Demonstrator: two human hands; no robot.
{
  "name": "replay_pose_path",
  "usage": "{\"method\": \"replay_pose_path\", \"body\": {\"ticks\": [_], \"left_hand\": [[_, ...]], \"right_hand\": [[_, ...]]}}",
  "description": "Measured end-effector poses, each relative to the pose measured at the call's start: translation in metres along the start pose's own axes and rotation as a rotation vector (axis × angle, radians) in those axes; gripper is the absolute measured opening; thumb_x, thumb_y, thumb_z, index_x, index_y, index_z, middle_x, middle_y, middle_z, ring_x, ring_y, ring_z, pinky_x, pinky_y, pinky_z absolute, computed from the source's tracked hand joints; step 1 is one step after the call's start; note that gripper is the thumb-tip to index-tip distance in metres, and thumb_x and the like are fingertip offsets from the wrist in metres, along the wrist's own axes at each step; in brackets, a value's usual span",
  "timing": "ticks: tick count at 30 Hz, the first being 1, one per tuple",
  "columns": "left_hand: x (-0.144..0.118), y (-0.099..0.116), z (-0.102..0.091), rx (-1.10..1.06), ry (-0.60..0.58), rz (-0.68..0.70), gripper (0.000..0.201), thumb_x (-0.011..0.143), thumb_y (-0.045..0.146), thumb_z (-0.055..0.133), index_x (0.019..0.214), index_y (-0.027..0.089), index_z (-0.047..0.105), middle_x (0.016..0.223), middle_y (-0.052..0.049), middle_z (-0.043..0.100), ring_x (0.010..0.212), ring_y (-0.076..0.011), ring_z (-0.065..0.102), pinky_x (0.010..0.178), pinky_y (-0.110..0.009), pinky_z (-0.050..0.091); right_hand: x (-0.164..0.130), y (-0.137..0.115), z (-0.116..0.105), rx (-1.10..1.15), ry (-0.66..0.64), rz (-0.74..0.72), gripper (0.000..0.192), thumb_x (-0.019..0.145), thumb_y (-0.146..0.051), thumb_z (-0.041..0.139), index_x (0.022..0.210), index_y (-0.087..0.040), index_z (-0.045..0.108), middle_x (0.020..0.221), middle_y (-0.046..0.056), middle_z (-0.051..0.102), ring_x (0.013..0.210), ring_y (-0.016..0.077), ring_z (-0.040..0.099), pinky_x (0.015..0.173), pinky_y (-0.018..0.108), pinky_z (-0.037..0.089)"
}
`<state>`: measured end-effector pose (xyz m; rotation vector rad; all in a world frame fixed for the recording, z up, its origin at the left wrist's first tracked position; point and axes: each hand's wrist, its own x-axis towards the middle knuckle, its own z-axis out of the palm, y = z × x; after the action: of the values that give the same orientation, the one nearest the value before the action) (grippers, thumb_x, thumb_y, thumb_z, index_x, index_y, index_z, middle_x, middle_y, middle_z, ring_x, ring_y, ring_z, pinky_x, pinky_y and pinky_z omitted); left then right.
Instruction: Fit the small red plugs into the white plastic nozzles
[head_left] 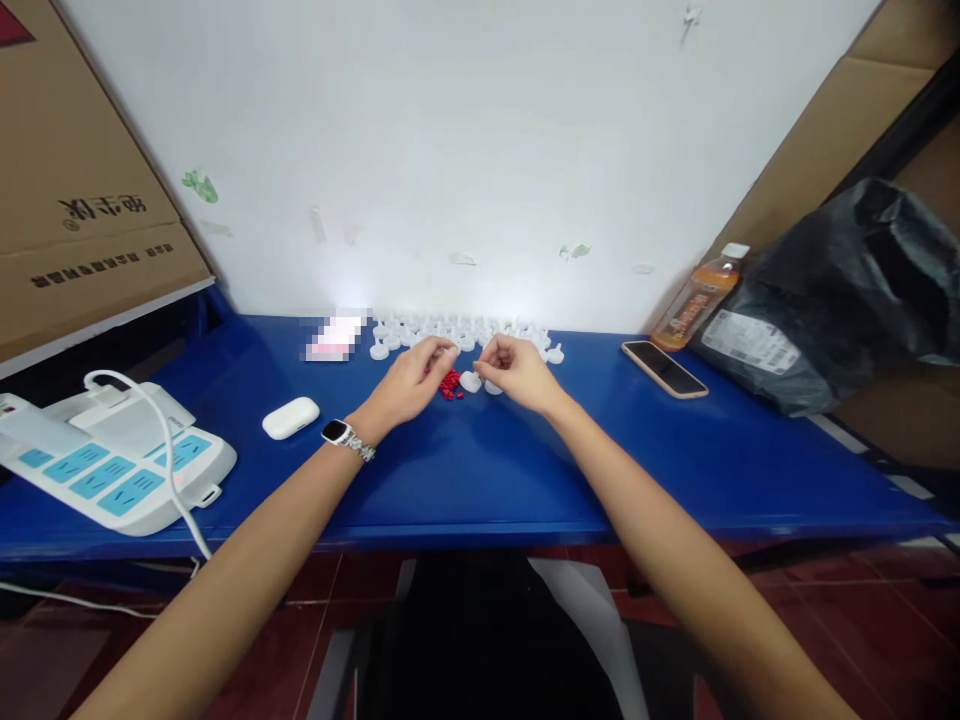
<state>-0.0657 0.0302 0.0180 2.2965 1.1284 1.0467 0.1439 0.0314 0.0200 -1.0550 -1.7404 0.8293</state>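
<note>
My left hand (411,382), with a watch (337,432) on its wrist, is closed in a pinch above a small pile of red pieces (450,384). Whatever lies between its fingertips is too small to make out. Close by on the right, my right hand (523,374) also pinches, thumb against fingers, and I cannot make out what it holds. Below its fingertips a white translucent cap-like piece (471,381) lies on the blue table (480,470). Several similar white pieces (380,350) with thin stems stand in rows behind both hands.
At left are a white power strip (120,470) with a cable, an earbud case (291,418) and a cardboard box (90,190). To the right lie a phone (664,369), a tilted drink bottle (697,300) and a black plastic bag (840,290). A white wall (480,150) rises behind the table.
</note>
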Motion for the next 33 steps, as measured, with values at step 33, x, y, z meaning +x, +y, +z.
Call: {"method": "replay_pose_path", "body": {"ticks": [33], "left_hand": [[0.003,-0.028,-0.003,0.141,0.066,-0.070,0.022,0.097,0.039,0.049,0.100,0.021,0.062,0.091,-0.004,0.065,0.080,-0.0187,0.060,0.079,-0.034,0.049]], "right_hand": [[0.082,0.004,0.023,-0.876,-0.064,-0.048,0.017,0.089,-0.028,0.061,0.081,-0.018,0.074,0.087,0.008,0.075,0.094,0.0247,0.063,0.098,0.043,0.032]]}}
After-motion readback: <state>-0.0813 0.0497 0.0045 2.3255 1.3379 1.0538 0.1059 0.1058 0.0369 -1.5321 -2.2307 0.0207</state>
